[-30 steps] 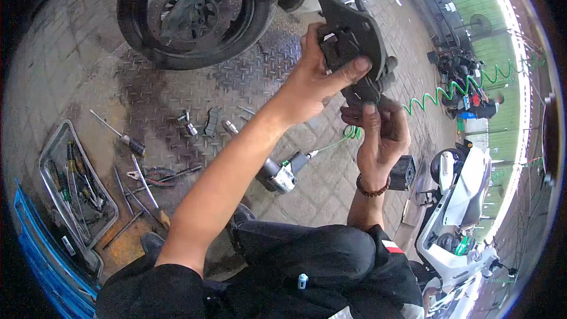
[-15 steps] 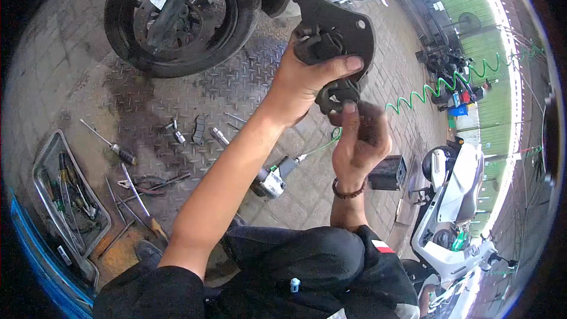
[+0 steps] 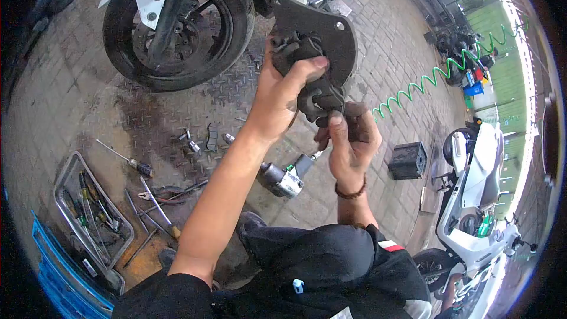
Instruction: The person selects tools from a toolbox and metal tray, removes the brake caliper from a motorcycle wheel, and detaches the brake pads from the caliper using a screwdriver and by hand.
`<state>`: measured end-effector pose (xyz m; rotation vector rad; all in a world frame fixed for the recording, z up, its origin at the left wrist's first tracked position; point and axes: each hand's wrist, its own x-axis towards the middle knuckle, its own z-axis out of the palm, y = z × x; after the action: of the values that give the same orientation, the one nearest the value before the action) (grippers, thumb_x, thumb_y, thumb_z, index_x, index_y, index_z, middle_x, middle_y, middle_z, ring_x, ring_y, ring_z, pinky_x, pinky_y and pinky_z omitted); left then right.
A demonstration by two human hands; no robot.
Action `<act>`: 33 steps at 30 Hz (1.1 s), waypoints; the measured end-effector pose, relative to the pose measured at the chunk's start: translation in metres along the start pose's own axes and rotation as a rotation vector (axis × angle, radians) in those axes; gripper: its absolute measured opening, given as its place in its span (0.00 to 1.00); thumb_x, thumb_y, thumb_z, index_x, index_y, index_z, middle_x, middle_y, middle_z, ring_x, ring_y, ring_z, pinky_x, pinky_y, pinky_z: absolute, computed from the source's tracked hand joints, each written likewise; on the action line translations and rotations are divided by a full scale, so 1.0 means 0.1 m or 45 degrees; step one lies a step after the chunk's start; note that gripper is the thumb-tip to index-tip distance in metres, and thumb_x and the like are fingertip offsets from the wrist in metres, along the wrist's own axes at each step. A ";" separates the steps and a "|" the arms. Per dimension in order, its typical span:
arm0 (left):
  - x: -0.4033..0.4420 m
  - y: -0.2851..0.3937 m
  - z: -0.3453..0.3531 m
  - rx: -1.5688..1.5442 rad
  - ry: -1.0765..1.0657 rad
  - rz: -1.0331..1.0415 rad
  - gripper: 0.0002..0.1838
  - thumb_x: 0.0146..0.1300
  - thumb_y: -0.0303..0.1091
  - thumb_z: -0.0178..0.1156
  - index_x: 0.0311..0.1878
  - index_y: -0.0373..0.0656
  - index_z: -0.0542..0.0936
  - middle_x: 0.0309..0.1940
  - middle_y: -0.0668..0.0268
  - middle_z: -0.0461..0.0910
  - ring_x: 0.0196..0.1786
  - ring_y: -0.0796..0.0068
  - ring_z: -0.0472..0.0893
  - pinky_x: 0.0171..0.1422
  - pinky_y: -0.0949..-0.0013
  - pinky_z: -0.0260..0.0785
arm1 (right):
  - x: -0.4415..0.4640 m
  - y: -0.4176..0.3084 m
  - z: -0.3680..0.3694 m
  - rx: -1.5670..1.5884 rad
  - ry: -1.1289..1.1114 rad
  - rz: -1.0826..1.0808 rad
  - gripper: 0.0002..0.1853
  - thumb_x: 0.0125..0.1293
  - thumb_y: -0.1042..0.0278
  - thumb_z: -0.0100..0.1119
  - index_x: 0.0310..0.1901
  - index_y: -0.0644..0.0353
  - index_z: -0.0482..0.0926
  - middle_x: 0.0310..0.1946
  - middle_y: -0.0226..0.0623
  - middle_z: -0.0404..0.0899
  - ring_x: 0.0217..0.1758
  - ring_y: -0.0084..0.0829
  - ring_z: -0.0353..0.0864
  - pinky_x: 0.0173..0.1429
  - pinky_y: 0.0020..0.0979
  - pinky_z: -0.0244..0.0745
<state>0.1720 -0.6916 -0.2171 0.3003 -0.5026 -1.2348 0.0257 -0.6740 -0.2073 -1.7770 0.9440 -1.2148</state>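
My left hand (image 3: 277,97) is wrapped round a dark, grimy brake caliper (image 3: 307,47) on a flat black bracket plate (image 3: 328,29), its thumb lying across the front. The caliper is raised above the floor, near the front wheel. At its lower end, the thumb and fingers of my right hand (image 3: 351,142) close on the caliper's edge; whether they also pinch a small part is hidden. Below the hands lie a brake pad (image 3: 212,137), a few metal fittings (image 3: 191,142) and an impact wrench (image 3: 283,180).
A motorcycle front wheel (image 3: 177,29) stands at the upper left. Lower left are a metal tray (image 3: 127,233) of tools, a screwdriver (image 3: 127,158) and pliers (image 3: 159,195). A coiled green air hose (image 3: 422,88) stretches rightward, above a black box (image 3: 407,160) and a white scooter (image 3: 466,183).
The brake caliper and my left hand have shifted left and slightly down in view. My right hand stays at the caliper's lower end. Floor items appear farther right as the view turns.
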 end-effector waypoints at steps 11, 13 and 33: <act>-0.04 0.03 0.00 0.055 0.009 0.076 0.21 0.65 0.37 0.58 0.59 0.42 0.69 0.49 0.64 0.77 0.51 0.68 0.79 0.55 0.63 0.73 | -0.06 0.03 0.14 0.047 0.104 -0.219 0.05 0.63 0.81 0.59 0.40 0.73 0.76 0.25 0.40 0.82 0.27 0.26 0.84 0.31 0.26 0.80; -0.02 0.00 -0.16 -0.050 -0.033 -0.038 0.21 0.66 0.39 0.55 0.60 0.43 0.69 0.50 0.63 0.77 0.51 0.67 0.79 0.55 0.62 0.72 | -0.07 0.01 0.17 0.015 0.128 -0.213 0.05 0.64 0.80 0.58 0.39 0.72 0.76 0.25 0.40 0.83 0.27 0.26 0.85 0.31 0.25 0.80; -0.15 -0.08 -0.18 0.195 -0.117 0.293 0.30 0.65 0.57 0.55 0.57 0.41 0.65 0.53 0.62 0.71 0.54 0.68 0.75 0.60 0.58 0.71 | -0.01 0.08 -0.04 -0.467 0.041 -0.467 0.06 0.59 0.76 0.65 0.36 0.64 0.78 0.23 0.37 0.83 0.25 0.27 0.84 0.31 0.25 0.75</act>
<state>0.1715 -0.6807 -0.2392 0.3070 -0.6934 -0.9915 0.0203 -0.6775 -0.2140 -2.3048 0.9297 -1.3610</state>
